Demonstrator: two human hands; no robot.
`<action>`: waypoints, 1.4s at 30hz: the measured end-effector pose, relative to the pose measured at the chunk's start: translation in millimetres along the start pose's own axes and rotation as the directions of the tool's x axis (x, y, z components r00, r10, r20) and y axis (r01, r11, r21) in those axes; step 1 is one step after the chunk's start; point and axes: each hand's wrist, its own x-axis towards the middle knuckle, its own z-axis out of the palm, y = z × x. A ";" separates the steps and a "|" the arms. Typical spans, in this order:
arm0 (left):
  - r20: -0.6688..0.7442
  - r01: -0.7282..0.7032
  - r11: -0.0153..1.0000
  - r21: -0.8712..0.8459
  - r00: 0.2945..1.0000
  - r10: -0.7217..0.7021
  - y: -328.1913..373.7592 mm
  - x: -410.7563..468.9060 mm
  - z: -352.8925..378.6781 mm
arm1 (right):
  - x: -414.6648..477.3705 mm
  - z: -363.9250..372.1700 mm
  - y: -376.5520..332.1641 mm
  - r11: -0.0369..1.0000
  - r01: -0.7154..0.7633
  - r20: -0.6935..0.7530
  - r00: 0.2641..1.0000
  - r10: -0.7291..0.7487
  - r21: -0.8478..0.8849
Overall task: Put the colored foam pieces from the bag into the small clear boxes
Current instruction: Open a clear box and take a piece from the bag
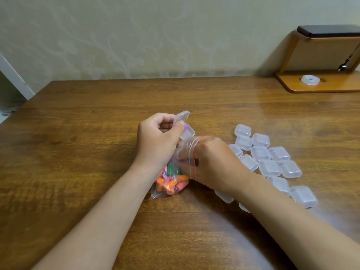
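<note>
A clear zip bag [171, 184] with orange, pink and green foam pieces lies on the wooden table [78, 152] between my forearms. My left hand [155, 141] grips a small clear box [184, 123] whose lid stands open, with a purple piece showing inside at my thumb. My right hand [212, 162] is pushed into the bag's mouth, its fingertips hidden by the plastic. Several shut clear boxes [270, 158] lie clustered on the table to the right of my right hand.
A wooden stand [315, 84] at the back right carries a roll of tape [310, 79] and a dark phone on top. A wall runs behind the table. The table's left corner edge lies at far left.
</note>
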 end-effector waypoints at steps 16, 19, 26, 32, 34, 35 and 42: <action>-0.022 0.003 1.000 0.029 1.000 -0.002 1.0 -1.3 -0.1 | -3.9 -10.1 1.6 0.999 -0.044 0.036 0.998 0.045 -0.014; -0.020 0.015 1.000 0.015 1.000 -0.015 0.6 -0.6 -0.4 | -5.2 -20.0 2.1 0.999 -0.025 0.040 0.999 0.026 -0.028; -0.009 0.032 0.999 0.014 0.999 -0.032 4.2 -1.7 -2.2 | -13.4 -49.4 6.9 0.971 -0.133 0.035 0.991 0.128 0.199; -0.005 0.057 0.998 0.013 0.998 -0.057 4.8 -1.6 -3.1 | -13.8 -59.7 15.2 0.972 -0.126 -0.105 0.983 0.148 0.197; 0.004 0.057 0.998 0.024 0.998 -0.058 5.0 -2.0 -3.7 | -13.5 -63.0 14.5 0.963 -0.118 -0.170 0.972 0.162 0.243; 0.009 0.056 0.998 0.026 0.998 -0.057 4.9 -2.1 -4.0 | -13.4 -65.1 13.4 0.957 -0.112 -0.204 0.964 0.170 0.269; 0.077 0.005 1.000 -0.024 0.997 -0.003 9.9 0.2 -7.6 | -12.5 -73.6 12.8 0.969 -0.025 -0.402 0.907 0.125 0.244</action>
